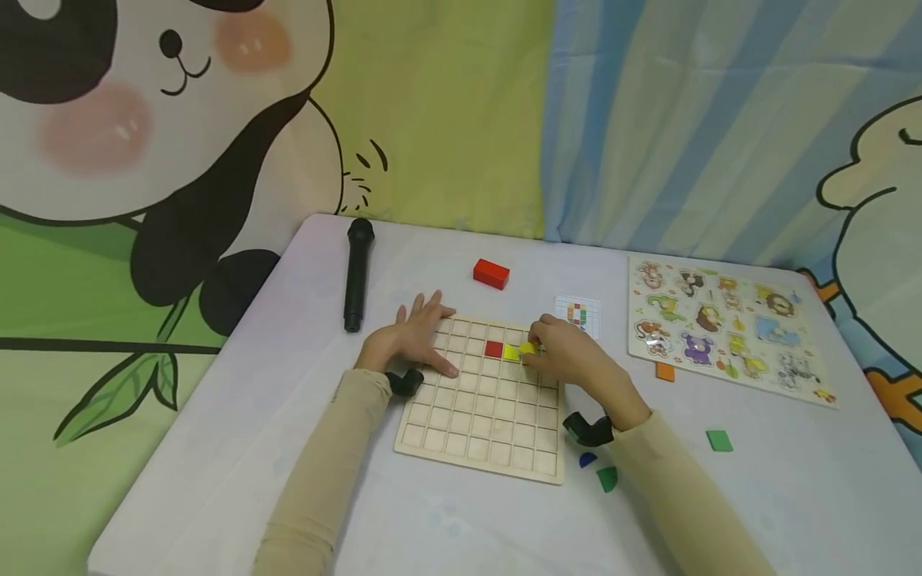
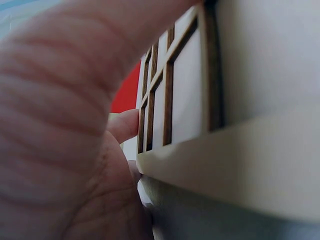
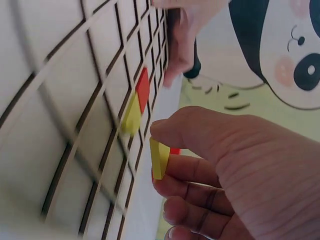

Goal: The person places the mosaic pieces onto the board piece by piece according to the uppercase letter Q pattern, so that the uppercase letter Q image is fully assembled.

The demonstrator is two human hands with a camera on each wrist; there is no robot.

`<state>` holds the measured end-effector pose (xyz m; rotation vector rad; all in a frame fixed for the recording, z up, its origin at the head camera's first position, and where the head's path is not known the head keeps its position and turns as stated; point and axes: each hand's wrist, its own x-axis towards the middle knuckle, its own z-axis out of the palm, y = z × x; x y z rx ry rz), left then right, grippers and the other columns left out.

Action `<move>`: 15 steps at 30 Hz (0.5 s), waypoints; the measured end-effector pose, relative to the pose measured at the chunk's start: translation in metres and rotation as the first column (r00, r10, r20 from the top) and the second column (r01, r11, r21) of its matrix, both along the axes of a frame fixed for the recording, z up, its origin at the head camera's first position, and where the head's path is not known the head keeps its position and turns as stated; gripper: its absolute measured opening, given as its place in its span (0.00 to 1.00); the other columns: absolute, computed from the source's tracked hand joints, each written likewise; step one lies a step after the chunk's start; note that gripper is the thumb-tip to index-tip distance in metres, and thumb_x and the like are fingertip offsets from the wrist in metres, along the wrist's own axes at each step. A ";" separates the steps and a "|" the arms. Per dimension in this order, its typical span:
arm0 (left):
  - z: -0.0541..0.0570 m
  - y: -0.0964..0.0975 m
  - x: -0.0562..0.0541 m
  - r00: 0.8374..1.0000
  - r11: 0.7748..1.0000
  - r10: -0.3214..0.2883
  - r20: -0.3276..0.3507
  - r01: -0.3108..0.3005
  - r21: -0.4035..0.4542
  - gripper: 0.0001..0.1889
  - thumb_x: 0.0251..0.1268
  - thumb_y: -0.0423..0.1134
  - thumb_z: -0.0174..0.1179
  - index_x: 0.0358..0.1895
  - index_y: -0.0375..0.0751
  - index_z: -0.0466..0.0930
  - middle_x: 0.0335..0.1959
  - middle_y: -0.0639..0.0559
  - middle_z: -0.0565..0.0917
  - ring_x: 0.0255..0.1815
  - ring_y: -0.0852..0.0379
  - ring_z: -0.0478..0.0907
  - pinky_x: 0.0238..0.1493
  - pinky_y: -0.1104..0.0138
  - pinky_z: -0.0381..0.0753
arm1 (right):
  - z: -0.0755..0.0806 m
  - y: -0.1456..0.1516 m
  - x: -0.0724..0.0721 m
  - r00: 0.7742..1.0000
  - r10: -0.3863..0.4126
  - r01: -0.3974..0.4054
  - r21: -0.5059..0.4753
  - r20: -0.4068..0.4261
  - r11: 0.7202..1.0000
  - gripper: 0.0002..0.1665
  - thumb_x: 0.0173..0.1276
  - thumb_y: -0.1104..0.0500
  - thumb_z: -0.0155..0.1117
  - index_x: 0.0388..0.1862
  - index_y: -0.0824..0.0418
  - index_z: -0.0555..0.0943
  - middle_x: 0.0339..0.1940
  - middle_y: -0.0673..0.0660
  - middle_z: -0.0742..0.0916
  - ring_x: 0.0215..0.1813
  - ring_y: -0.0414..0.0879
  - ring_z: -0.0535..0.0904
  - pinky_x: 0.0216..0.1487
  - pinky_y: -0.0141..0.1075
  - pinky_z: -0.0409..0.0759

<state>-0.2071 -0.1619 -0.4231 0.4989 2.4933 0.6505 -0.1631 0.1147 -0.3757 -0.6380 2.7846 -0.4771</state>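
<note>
A square wooden grid board (image 1: 479, 416) lies on the table between the hands. In its upper part a red square tile (image 1: 494, 349) and a yellow tile (image 1: 511, 353) sit side by side in cells. My right hand (image 1: 576, 360) pinches a yellow piece (image 3: 160, 159) between thumb and index finger, close over the board just right of the yellow tile. My left hand (image 1: 412, 336) rests at the board's upper left edge, fingers spread and thumb over the grid. The left wrist view shows the thumb and palm close beside the board's side edge.
Behind the board are a red block (image 1: 491, 274) and a small pattern card (image 1: 587, 317). A black microphone (image 1: 356, 276) lies at left, an animal puzzle board (image 1: 727, 328) at right. Orange (image 1: 666, 372), green (image 1: 719, 441), blue (image 1: 587, 460) and darker green (image 1: 607, 479) pieces lie right.
</note>
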 end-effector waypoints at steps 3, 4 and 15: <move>0.004 0.001 0.000 1.000 1.000 -0.009 -0.001 0.009 0.000 0.60 0.40 0.61 0.76 0.77 0.49 0.50 0.80 0.46 0.27 0.78 0.42 0.19 0.74 0.42 0.22 | -0.001 -0.018 -0.007 0.999 0.054 -0.054 -0.018 -0.010 0.998 0.14 0.65 0.56 0.66 0.41 0.66 0.81 0.38 0.57 0.82 0.34 0.46 0.75 0.39 0.38 0.78; 0.004 0.001 0.000 1.000 1.000 -0.013 0.000 0.013 0.001 0.60 0.40 0.62 0.75 0.77 0.49 0.50 0.80 0.45 0.27 0.78 0.42 0.19 0.73 0.42 0.22 | -0.001 -0.023 -0.009 0.998 0.065 -0.066 -0.018 -0.012 0.998 0.14 0.65 0.56 0.66 0.41 0.67 0.81 0.37 0.57 0.81 0.33 0.46 0.75 0.39 0.38 0.78; 0.004 -0.001 0.000 1.000 0.999 -0.011 0.013 0.011 -0.030 0.61 0.39 0.64 0.75 0.77 0.50 0.49 0.80 0.47 0.26 0.78 0.43 0.18 0.73 0.41 0.22 | -0.011 -0.062 -0.024 0.990 0.140 -0.140 0.020 -0.030 0.990 0.13 0.66 0.55 0.66 0.38 0.65 0.81 0.31 0.54 0.78 0.30 0.45 0.72 0.34 0.34 0.73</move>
